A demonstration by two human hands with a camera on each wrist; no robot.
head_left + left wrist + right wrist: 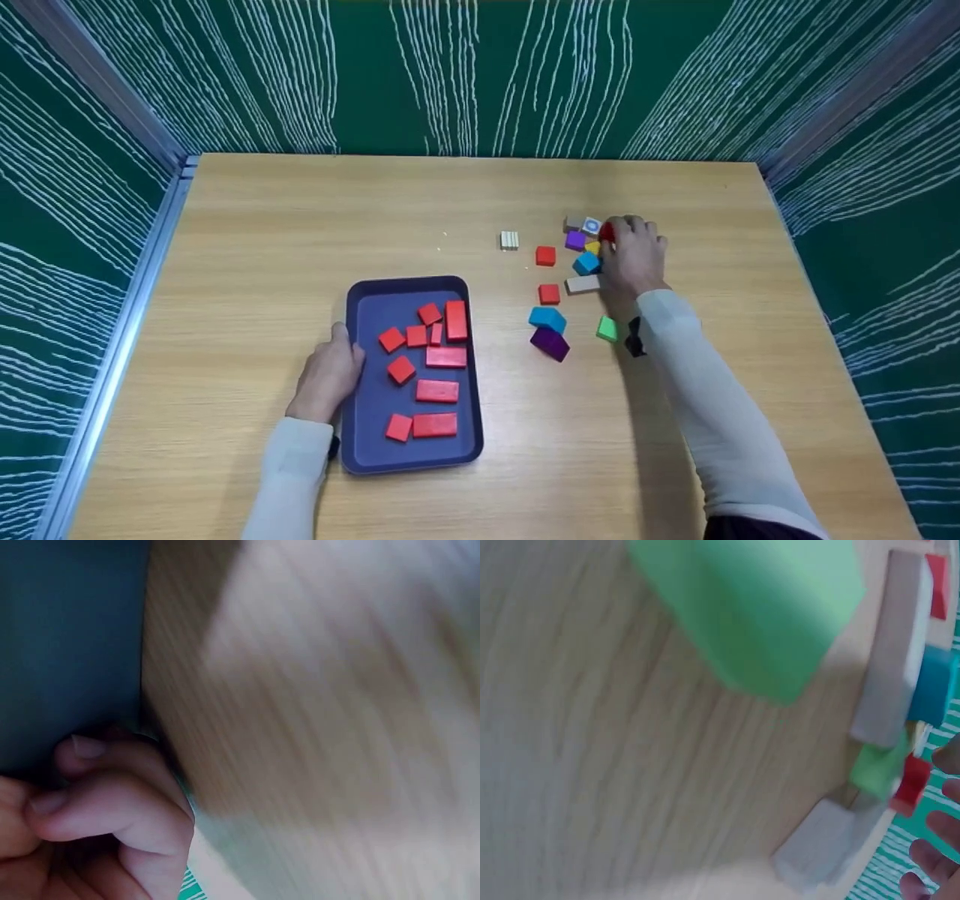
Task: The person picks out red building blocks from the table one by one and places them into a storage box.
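Observation:
At the left long side of the dark blue tray (367, 451), my left hand (328, 375) grips the rim. Its curled fingers (112, 802) show beside the tray wall (71, 637) in the left wrist view. Several red blocks (436, 391) lie inside the tray. My right hand (636, 255) reaches over the loose blocks at the back right, beside a red block (607, 232). In the right wrist view its fingers (934, 861) are spread, with a small gap to the red block (911, 784). A green block (876, 767) stands close to that one.
Left of my right hand lie two red cubes (545, 256), a purple block (575, 240), a blue block (586, 262) and a pale long block (583, 284). Nearer are a green block (607, 328) and a dark purple block (550, 344). A striped block (509, 240) sits apart.

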